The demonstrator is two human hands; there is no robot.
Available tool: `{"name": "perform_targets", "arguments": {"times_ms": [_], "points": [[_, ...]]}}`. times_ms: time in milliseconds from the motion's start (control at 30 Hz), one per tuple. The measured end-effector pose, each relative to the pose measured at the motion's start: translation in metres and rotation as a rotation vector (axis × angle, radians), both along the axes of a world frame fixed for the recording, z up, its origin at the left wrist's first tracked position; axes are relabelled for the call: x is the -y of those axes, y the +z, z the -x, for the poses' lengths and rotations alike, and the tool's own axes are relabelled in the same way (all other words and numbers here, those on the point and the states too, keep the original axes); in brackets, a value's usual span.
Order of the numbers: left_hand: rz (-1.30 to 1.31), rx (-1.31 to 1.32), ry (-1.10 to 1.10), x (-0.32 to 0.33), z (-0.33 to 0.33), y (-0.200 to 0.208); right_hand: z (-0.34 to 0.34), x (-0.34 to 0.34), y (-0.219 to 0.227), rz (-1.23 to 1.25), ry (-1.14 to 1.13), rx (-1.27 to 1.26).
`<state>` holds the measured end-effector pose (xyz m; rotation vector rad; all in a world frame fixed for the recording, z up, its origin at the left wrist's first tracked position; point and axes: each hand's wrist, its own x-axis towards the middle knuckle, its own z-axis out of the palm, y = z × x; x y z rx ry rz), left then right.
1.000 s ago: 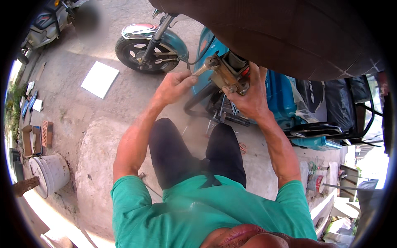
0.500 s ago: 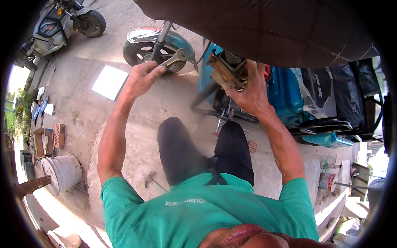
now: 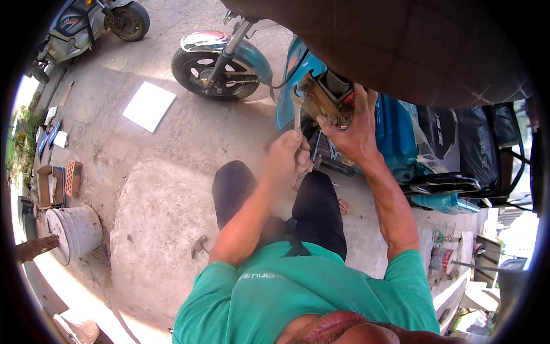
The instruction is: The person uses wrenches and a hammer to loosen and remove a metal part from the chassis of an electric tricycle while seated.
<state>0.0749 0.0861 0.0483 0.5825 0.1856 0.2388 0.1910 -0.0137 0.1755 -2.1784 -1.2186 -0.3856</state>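
Observation:
My left hand (image 3: 288,153) is closed round the handle of an open-end wrench (image 3: 297,114), its jaw up against the left side of a rusty metal bracket (image 3: 318,104). My right hand (image 3: 356,133) grips the bracket from the right, thumb near its lower edge and fingers up behind it. The bracket is beside the blue bodywork (image 3: 395,135) of a vehicle, under a dark quilted cover (image 3: 378,46). Its far side is hidden from me.
A front wheel (image 3: 212,71) with a chrome and teal fender stands ahead. On the ground lie a white square panel (image 3: 149,106), a hammer (image 3: 200,246) and red-handled scissors (image 3: 343,206). A white bucket (image 3: 80,229) and a brick (image 3: 73,178) are at left; a parked scooter (image 3: 80,31) is far left.
My left hand has swung right and down with the wrench, bringing its jaw from open air to the bracket. My right hand keeps its grip on the bracket.

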Motion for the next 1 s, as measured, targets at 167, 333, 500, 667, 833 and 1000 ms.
{"name": "perform_targets", "arguments": {"times_ms": [167,333,500,667,833,1000], "points": [[0.059,0.074,-0.013,0.010,-0.001,0.005,-0.005,-0.001,-0.007,-0.018,0.024,0.098],[0.163,0.091,-0.050,0.017,-0.009,0.041,-0.005,-0.002,-0.005,-0.021,0.024,0.085],[0.213,0.092,-0.080,0.012,-0.006,0.046,0.001,-0.003,-0.001,0.002,0.004,0.032],[-0.350,-0.052,-0.211,-0.051,-0.007,0.020,-0.004,0.000,-0.001,0.024,0.022,0.063],[-1.607,-0.044,-0.189,-0.182,-0.038,0.059,-0.003,0.002,0.000,-0.013,0.040,-0.015],[-2.113,0.026,-0.054,-0.225,-0.059,0.125,-0.007,0.000,-0.004,-0.016,0.015,0.015]]}}
